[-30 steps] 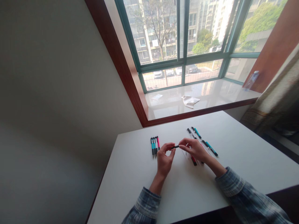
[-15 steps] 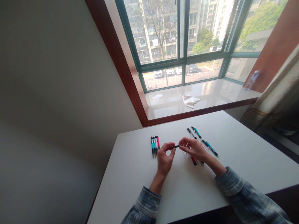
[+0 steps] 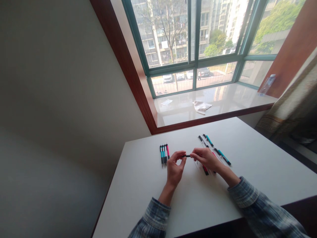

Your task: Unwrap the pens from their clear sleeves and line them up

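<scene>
Head view, nearest first: the left hand [image 3: 175, 170] pinches a small black pen part [image 3: 187, 156] between thumb and fingers; the right hand [image 3: 206, 158] has its fingertips closed at the 3 o'clock end. From this part, 4 pens [image 3: 162, 155] lie at 9 o'clock on the white table [image 3: 203, 205], loose pen pieces [image 3: 225, 158] at 3 o'clock. Farther, between 12 and 1 o'clock, a pale cloth [image 3: 201, 107] rests.

Right hand [image 3: 205, 158] has dipped slightly, fingers closer together

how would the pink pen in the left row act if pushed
The pink pen may roll, since its barrel looks slim and round. It is probably light and stiff, being thin and straight. Pushed left, it would likely bump neighbouring pens.
</scene>
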`<state>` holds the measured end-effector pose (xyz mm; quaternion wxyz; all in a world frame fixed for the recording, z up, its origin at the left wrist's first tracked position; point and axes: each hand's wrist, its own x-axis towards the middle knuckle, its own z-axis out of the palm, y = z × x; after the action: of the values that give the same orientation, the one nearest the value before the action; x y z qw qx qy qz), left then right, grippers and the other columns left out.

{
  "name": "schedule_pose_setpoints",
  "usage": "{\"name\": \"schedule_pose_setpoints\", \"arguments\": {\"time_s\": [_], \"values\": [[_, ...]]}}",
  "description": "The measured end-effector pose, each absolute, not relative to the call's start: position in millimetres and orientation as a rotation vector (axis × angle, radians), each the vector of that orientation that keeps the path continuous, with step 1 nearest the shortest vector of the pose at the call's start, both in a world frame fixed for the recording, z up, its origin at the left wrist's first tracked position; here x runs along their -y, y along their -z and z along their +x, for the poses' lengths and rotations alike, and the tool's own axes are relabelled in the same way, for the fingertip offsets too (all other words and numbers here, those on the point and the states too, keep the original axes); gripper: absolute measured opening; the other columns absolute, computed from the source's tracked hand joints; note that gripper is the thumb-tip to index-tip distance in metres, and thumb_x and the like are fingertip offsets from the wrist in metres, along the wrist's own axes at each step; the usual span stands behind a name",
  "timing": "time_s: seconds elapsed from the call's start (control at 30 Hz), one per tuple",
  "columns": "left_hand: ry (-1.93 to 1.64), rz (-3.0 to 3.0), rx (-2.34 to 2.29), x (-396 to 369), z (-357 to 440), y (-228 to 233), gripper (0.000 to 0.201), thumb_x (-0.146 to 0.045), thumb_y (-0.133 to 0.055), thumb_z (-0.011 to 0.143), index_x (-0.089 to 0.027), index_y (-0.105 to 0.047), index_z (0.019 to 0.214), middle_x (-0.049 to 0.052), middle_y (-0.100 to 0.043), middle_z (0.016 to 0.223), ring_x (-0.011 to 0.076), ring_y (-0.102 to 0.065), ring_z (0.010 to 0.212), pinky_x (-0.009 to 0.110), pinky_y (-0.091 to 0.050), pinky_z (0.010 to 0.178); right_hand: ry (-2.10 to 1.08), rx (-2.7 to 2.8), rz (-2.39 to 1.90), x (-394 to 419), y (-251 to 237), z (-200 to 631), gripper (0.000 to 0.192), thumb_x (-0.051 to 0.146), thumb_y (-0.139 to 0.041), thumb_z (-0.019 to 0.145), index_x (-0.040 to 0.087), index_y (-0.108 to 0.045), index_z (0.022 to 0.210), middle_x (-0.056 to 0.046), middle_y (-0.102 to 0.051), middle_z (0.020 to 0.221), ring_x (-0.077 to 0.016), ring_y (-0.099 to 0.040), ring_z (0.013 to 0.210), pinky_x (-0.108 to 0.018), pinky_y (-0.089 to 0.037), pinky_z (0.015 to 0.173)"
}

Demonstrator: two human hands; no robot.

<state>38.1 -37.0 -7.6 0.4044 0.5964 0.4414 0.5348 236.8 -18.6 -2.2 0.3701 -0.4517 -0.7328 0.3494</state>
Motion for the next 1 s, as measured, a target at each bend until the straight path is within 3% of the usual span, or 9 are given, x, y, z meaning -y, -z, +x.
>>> {"name": "schedule_pose_setpoints", "arguments": {"time_s": [0.27, 0.43, 0.57, 0.67, 0.8, 0.87, 1.0], "values": [[-1.264, 1.233, -0.990, 35, 36, 0, 0.043, -0.030, -0.079, 0.081, -0.020, -0.066, 0.121, 0.008, -0.073, 0.107, 0.0196, -0.073, 0.090, 0.032, -0.060, 0.080, -0.933, 1.996, -1.094, 26, -4, 230, 0.039, 0.052, -0.062, 0.093, 0.018, -0.075, 0.077, 0.000, -0.065, 0.062, -0.0130, -0.053, 0.056, -0.025, -0.039, 0.056], [-1.189, 1.242, -0.981, 35, 37, 3, 0.038, -0.035, -0.079, 0.081, -0.018, -0.069, 0.114, 0.007, -0.074, 0.097, 0.0201, -0.073, 0.086, 0.032, -0.059, 0.078, -0.912, 1.998, -1.101, 28, -3, 225, 0.048, 0.057, -0.060, 0.094, 0.017, -0.068, 0.068, 0.003, -0.053, 0.056, -0.0109, -0.043, 0.052, -0.025, -0.031, 0.051], [-1.162, 1.279, -1.017, 33, 36, 5, 0.035, -0.038, -0.079, 0.081, -0.017, -0.073, 0.109, 0.009, -0.076, 0.098, 0.0230, -0.074, 0.091, 0.036, -0.059, 0.085, -0.879, 2.001, -1.114, 28, -4, 223, 0.051, 0.060, -0.058, 0.094, 0.017, -0.069, 0.068, 0.003, -0.052, 0.054, -0.0107, -0.043, 0.051, -0.025, -0.031, 0.050], [-1.174, 1.270, -1.050, 34, 35, 4, 0.036, -0.038, -0.081, 0.079, -0.016, -0.074, 0.107, 0.009, -0.076, 0.094, 0.0222, -0.073, 0.088, 0.035, -0.059, 0.083, -0.843, 2.022, -1.129, 28, -5, 229, 0.044, 0.058, -0.060, 0.094, 0.019, -0.077, 0.083, 0.001, -0.063, 0.060, -0.0129, -0.052, 0.055, -0.026, -0.039, 0.056], [-1.180, 1.226, -1.055, 38, 34, 2, 0.036, -0.037, -0.078, 0.080, -0.015, -0.074, 0.108, 0.008, -0.076, 0.094, 0.0180, -0.071, 0.079, 0.031, -0.057, 0.078, -0.690, 2.016, -1.175, 32, -11, 252, 0.038, 0.052, -0.073, 0.087, 0.025, -0.075, 0.115, -0.004, -0.075, 0.090, -0.0203, -0.066, 0.078, -0.032, -0.052, 0.076], [-1.193, 1.191, -1.040, 40, 34, 2, 0.037, -0.040, -0.077, 0.081, -0.015, -0.073, 0.109, 0.009, -0.074, 0.098, 0.0178, -0.072, 0.080, 0.030, -0.057, 0.076, -0.628, 2.073, -1.184, 38, -14, 267, 0.051, 0.048, -0.079, 0.083, 0.029, -0.068, 0.129, -0.006, -0.075, 0.109, -0.0250, -0.067, 0.098, -0.038, -0.052, 0.089], [-1.207, 1.118, -1.000, 44, 34, 3, 0.044, -0.045, -0.079, 0.079, -0.017, -0.068, 0.111, 0.008, -0.072, 0.100, 0.0188, -0.074, 0.081, 0.030, -0.059, 0.073, -0.600, 2.238, -1.227, 57, -15, 289, 0.085, 0.041, -0.086, 0.074, 0.035, -0.049, 0.150, -0.007, -0.064, 0.137, -0.0316, -0.054, 0.128, -0.047, -0.046, 0.108]]}}
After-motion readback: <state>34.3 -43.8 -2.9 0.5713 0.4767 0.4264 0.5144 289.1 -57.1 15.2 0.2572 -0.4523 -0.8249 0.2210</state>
